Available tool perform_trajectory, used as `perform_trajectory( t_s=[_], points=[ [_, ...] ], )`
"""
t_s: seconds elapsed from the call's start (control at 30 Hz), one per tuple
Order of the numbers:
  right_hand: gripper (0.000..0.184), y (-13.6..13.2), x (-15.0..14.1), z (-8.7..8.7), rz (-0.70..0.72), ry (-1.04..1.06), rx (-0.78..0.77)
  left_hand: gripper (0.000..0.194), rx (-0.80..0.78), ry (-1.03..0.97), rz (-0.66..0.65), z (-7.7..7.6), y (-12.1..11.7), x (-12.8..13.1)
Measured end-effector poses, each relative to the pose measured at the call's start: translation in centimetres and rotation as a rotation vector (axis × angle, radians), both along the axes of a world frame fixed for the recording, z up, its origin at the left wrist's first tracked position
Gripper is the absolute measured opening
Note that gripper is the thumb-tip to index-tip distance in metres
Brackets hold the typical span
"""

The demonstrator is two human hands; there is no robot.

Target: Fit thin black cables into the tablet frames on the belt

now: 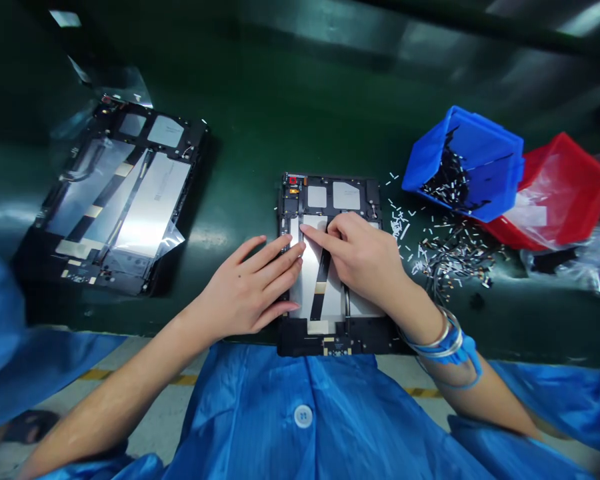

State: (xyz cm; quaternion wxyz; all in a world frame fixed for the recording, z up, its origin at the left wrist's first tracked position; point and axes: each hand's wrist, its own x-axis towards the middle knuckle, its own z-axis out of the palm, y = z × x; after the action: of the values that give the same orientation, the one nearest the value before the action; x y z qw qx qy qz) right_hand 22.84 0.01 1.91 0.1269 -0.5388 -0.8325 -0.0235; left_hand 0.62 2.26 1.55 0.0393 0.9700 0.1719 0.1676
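An opened tablet [330, 313] lies in front of me near the bench edge, its silver batteries, black flex cable [321, 285] and small boards exposed. My left hand [253, 287] rests flat over the tablet's left side, fingers stretched out and apart. Above the left battery, my right hand [365, 257] presses its extended index fingertip on a narrow dark strip [301, 212] near the left edge. The other right fingers are curled beneath the palm, where I cannot see whether they hold anything. A wristband with a blue strap [447, 343] circles my right wrist.
A second opened tablet [145, 193] lies at the left with clear film on it. To the right, a blue bin [500, 160] holds small black and white parts, beside a red bin [575, 193] with plastic bags. A pile of small cables [455, 260] is spread before them.
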Motion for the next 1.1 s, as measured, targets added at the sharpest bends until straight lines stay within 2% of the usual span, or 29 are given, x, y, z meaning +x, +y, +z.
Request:
perform_trajectory(
  t_s=[0.13,0.27,0.33,0.43,0.5,0.57,0.67,0.77,0.83,0.9,1.0,1.1],
  points=[
    [0.04,0.3,-0.4,0.3,-0.064,-0.012,0.025,0.045,-0.02,-0.003,0.001,0.1,0.1,0.1],
    [0.035,-1.5,0.5,2.0,-0.152,0.009,0.078,0.045,-0.111,-0.024,0.048,0.3,-0.6,-0.1],
    [0.035,-3.4,1.4,2.6,-0.283,0.041,0.106,0.05,-0.181,-0.081,0.179,0.2,-2.0,-0.5],
    [0.041,-6.4,2.4,2.2,-0.473,0.047,0.083,0.059,-0.259,-0.174,0.511,-0.3,-5.4,-0.8],
    [0.048,-7.6,2.5,1.6,-0.477,0.069,0.008,0.059,-0.358,-0.225,0.588,-0.6,-7.8,-0.7],
    [0.053,-8.0,2.2,1.2,-0.462,0.154,-0.08,0.06,-0.523,-0.304,0.552,-0.7,-9.5,-0.3],
    [0.056,-7.5,1.9,1.5,-0.475,0.386,-0.186,0.062,-0.821,-0.488,0.569,0.1,-9.7,0.0],
    [0.054,-6.6,2.2,2.0,-0.446,0.669,-0.209,0.058,-1.122,-0.683,0.59,1.4,-7.1,0.0],
    [0.052,-6.2,2.4,2.0,-0.44,0.854,-0.173,0.059,-1.263,-0.764,0.59,2.0,-3.9,0.4],
    [0.051,-5.9,2.6,1.6,-0.472,0.955,-0.111,0.062,-1.312,-0.814,0.601,2.2,0.4,1.5],
    [0.045,-5.5,2.7,0.9,-0.484,0.909,-0.052,0.069,-1.288,-0.917,0.586,1.6,8.4,5.0],
    [0.038,-5.2,2.8,0.3,-0.415,0.756,-0.01,0.069,-1.304,-0.958,0.621,1.2,16.1,9.3]
  ],
)
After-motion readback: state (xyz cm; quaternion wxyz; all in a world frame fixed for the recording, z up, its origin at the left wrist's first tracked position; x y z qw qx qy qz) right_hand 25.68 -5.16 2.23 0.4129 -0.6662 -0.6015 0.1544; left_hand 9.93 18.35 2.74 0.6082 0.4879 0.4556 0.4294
